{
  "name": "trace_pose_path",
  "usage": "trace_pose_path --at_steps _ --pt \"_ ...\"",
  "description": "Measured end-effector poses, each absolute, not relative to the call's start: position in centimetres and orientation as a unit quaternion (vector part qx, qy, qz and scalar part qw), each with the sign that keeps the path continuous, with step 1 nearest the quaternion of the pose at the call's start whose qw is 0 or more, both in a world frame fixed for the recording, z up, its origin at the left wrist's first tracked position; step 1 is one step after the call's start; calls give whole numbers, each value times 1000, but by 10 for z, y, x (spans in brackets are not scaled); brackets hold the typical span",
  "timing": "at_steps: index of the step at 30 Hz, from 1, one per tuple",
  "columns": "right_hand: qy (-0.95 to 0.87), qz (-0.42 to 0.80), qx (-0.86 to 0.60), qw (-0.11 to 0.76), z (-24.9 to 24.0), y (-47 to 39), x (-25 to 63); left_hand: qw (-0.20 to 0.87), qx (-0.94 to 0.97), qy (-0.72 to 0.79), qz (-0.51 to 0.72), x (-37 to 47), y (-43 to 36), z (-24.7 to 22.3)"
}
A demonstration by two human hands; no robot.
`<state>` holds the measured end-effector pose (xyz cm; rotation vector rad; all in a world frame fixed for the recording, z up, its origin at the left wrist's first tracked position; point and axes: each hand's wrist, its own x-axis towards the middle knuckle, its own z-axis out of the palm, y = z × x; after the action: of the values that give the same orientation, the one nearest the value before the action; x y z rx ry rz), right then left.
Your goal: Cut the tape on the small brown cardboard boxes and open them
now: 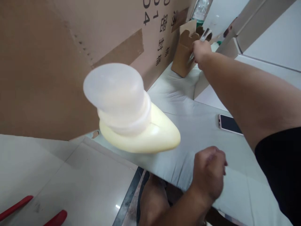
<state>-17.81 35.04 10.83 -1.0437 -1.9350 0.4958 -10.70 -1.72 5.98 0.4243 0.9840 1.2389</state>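
My right hand reaches to the upper right, closed around a slim stick with clear and dark parts; its exact kind is unclear. That hand is beside an open small cardboard box. Low in the view, my left hand is curled into a fist above the pale sheet; anything inside it is hidden. Large in the foreground is a smooth cream-yellow thing with one tapered end and a white translucent round top. What supports it cannot be seen.
A big cardboard carton with printed characters and brown tape fills the upper left. A phone lies on the sheet, partly behind my right arm. White boxes stand at right, a clear bottle behind. Red handles show lower left.
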Motion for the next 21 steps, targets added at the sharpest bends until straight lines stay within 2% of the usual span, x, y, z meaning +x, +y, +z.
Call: trace_pose_path --at_steps 1,3,6,10,13,17,21 --pt "-713 245 -521 401 115 334 -182 666 186 436 576 -106 -19 59" --pt "-694 263 -551 381 126 299 -185 637 177 434 612 -103 -21 56" --pt "-719 272 -520 372 132 240 -168 601 163 430 653 -101 -22 51" --pt "-744 292 -474 369 126 158 -98 471 52 456 753 -105 -18 47" --pt "-727 357 -407 423 118 94 -24 469 -105 444 756 -107 -13 46" --pt "-686 383 -362 503 103 16 79 497 -114 444 737 -97 -8 45" --pt "-633 348 -392 570 87 -30 162 461 -83 465 751 -82 -1 49"
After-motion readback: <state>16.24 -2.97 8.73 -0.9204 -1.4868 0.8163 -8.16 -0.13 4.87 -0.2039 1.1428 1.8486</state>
